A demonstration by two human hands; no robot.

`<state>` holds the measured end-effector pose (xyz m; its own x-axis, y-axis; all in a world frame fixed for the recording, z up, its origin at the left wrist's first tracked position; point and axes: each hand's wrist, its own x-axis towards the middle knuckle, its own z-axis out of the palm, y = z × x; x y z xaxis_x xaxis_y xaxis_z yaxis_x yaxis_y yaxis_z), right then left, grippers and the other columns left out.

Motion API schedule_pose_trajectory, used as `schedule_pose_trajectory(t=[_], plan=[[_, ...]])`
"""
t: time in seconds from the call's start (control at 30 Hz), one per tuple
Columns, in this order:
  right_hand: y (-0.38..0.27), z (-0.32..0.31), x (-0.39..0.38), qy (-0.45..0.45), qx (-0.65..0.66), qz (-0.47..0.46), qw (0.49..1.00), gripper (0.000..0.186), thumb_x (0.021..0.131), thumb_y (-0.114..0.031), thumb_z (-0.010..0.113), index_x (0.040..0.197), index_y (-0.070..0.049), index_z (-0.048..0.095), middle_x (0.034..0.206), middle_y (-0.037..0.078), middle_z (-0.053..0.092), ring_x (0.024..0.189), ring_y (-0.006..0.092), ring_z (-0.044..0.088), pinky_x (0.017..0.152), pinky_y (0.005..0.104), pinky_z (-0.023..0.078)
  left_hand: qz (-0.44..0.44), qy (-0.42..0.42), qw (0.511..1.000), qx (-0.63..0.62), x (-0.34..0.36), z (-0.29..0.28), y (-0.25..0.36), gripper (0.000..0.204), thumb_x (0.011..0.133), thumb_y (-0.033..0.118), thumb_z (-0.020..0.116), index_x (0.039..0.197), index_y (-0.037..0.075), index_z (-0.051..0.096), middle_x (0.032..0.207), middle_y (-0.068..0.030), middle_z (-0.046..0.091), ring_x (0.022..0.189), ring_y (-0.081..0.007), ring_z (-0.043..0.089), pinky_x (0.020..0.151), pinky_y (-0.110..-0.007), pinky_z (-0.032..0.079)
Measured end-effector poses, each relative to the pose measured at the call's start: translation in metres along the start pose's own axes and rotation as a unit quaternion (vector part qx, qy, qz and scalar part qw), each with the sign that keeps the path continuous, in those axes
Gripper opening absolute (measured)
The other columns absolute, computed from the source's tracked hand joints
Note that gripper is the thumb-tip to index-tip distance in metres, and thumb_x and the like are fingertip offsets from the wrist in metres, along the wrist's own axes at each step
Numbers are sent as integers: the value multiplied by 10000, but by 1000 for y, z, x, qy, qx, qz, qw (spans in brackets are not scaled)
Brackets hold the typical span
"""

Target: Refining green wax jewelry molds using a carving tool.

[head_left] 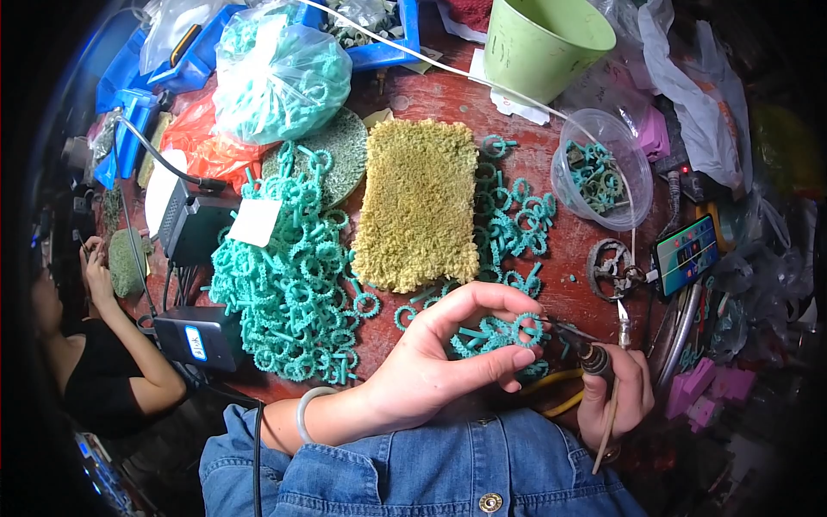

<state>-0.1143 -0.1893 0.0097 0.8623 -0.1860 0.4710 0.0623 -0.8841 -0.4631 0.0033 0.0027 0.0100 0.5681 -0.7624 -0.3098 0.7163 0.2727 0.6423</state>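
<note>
My left hand is curled round several teal toothed rings with short stems. One teal ring is pinched up between thumb and fingers. My right hand grips a soldering-iron-like tool with a dark handle, its thin metal tip reaching to that ring. Whether the tip touches it I cannot tell. A thin wooden stick also runs through the right fingers. Beyond the left hand lies a yellow-green, bumpy, sponge-like pad. To its left is a large heap of teal rings; more loose rings lie on its right.
A clear tub of small pieces and a green bucket stand far right. A phone leans nearer, by a round metal holder. A filled plastic bag and black boxes are left, where another person sits.
</note>
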Motion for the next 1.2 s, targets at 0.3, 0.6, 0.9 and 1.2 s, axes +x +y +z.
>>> schedule_pose_trajectory(t=[0.3, 0.6, 0.9, 1.2], plan=[[0, 0, -2, -15, -4, -7, 1000, 363, 871, -331, 657, 955, 21, 629, 722, 98, 607, 560, 231, 576, 485, 311, 458, 9, -9, 1000, 15, 1, -2, -2, 359, 861, -64, 601, 1187, 40, 493, 1189, -113, 530, 1004, -163, 585, 716, -271, 556], [-1, 0, -1, -20, 5, -3, 1000, 369, 877, -332, 649, 956, 27, 623, 731, 103, 611, 562, 231, 577, 484, 311, 460, 11, -9, 1000, 19, 1, -2, -2, 358, 860, -60, 606, 1185, 42, 495, 1190, -115, 532, 1004, -163, 587, 717, -268, 558], [8, -13, -10, 74, -52, 72, 993, 344, 923, -287, 583, 978, 52, 602, 773, 135, 595, 646, 276, 576, 564, 355, 445, -6, -16, 999, -37, 0, -2, -2, 345, 879, -33, 591, 1198, 48, 487, 1201, -122, 537, 1007, -168, 588, 712, -269, 540], [29, -16, -5, 23, -176, 141, 974, 207, 847, -38, 641, 1021, 55, 576, 841, 181, 569, 749, 354, 580, 651, 407, 461, -73, -15, 992, -101, 1, 1, 5, 400, 958, 217, 509, 1303, 28, 435, 1159, -121, 557, 967, -179, 580, 663, -289, 505]])
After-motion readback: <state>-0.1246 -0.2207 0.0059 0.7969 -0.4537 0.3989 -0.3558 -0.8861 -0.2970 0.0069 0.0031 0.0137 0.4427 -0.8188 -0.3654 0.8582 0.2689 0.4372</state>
